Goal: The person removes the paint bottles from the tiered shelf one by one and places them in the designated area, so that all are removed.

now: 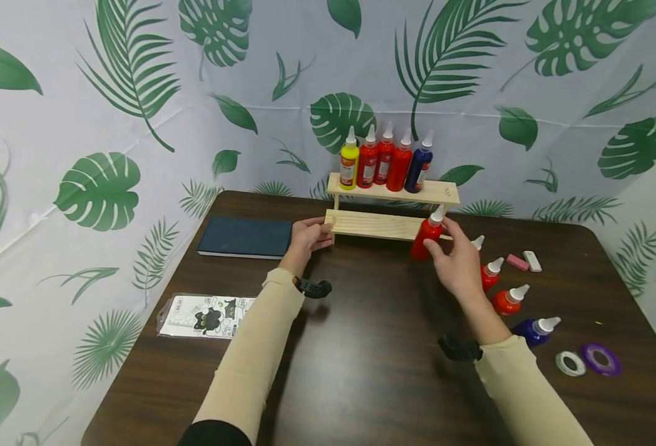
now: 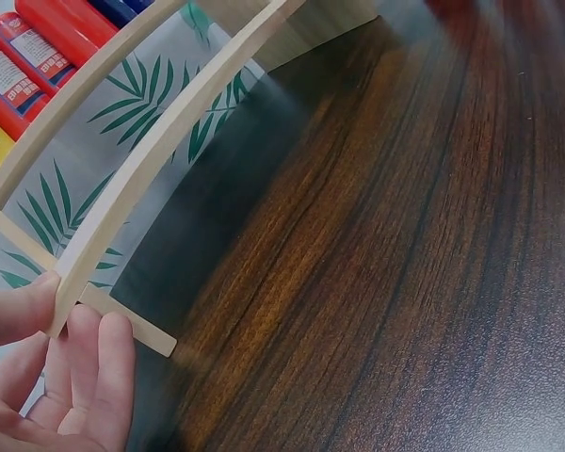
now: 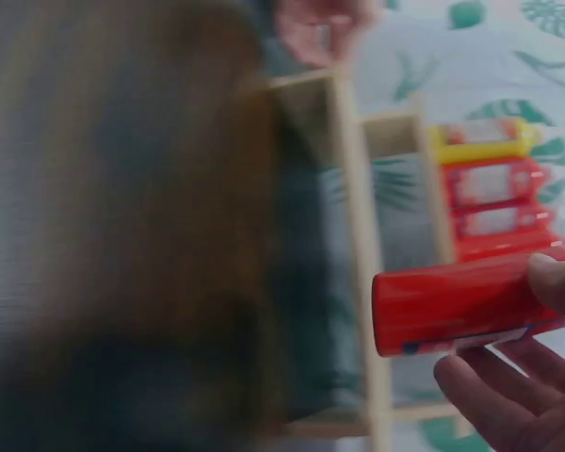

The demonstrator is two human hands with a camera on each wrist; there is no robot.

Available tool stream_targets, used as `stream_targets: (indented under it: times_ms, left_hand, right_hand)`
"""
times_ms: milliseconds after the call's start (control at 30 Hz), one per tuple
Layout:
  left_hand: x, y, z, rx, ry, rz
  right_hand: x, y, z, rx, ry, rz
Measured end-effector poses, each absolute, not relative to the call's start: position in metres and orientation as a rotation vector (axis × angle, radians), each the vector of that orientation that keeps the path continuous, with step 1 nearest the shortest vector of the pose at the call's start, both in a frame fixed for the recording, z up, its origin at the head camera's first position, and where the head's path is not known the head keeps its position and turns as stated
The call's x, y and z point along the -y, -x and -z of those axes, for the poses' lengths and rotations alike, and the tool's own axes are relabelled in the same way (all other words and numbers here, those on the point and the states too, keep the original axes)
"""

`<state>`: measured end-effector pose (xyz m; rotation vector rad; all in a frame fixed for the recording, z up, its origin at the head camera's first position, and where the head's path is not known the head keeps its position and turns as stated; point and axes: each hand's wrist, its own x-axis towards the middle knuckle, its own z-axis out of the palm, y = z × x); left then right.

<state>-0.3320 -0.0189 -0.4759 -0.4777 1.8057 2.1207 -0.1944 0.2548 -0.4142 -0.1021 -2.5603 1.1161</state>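
Observation:
A two-tier wooden rack (image 1: 378, 225) stands at the back of the table. My left hand (image 1: 308, 238) pinches the left end of its lower shelf (image 2: 122, 193), thumb on top and fingers underneath. In my right hand (image 1: 457, 262) is a red squeeze bottle (image 1: 426, 239) with a white pointed nozzle, gripped between thumb and fingers. It is held upright, in front of the right part of the lower shelf; the right wrist view shows its base (image 3: 386, 315) near that shelf. On the upper tier stand a yellow bottle (image 1: 349, 162), several red bottles (image 1: 399, 166) and a dark blue bottle (image 1: 419, 166).
Right of my right hand lie more bottles, red (image 1: 490, 274), orange-red (image 1: 507, 301) and blue (image 1: 534, 331). Beyond them are pink (image 1: 518, 262) and white (image 1: 533, 261) blocks and two tape rolls (image 1: 601, 359). A dark notebook (image 1: 244, 237) and cat-print packet (image 1: 205, 316) lie left.

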Motion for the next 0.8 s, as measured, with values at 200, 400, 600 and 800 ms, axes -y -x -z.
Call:
stream_targets:
  times_ms: [200, 400, 600, 800]
  left_hand:
    - [0.020, 0.332, 0.475, -1.809, 0.476, -2.115]
    - [0.019, 0.333, 0.475, -1.811, 0.491, -2.111]
    - [0.018, 0.333, 0.476, -1.821, 0.496, -2.115]
    - [0.018, 0.333, 0.476, -1.813, 0.505, -2.108]
  right_hand:
    - [-0.255, 0.180, 0.453, 2.572, 0.202, -1.045]
    - [-0.253, 0.174, 0.470, 2.534, 0.290, -0.982]
    - [-0.252, 0.174, 0.474, 2.541, 0.321, -0.952]
    - [-0.253, 0.173, 0.474, 2.567, 0.338, -0.940]
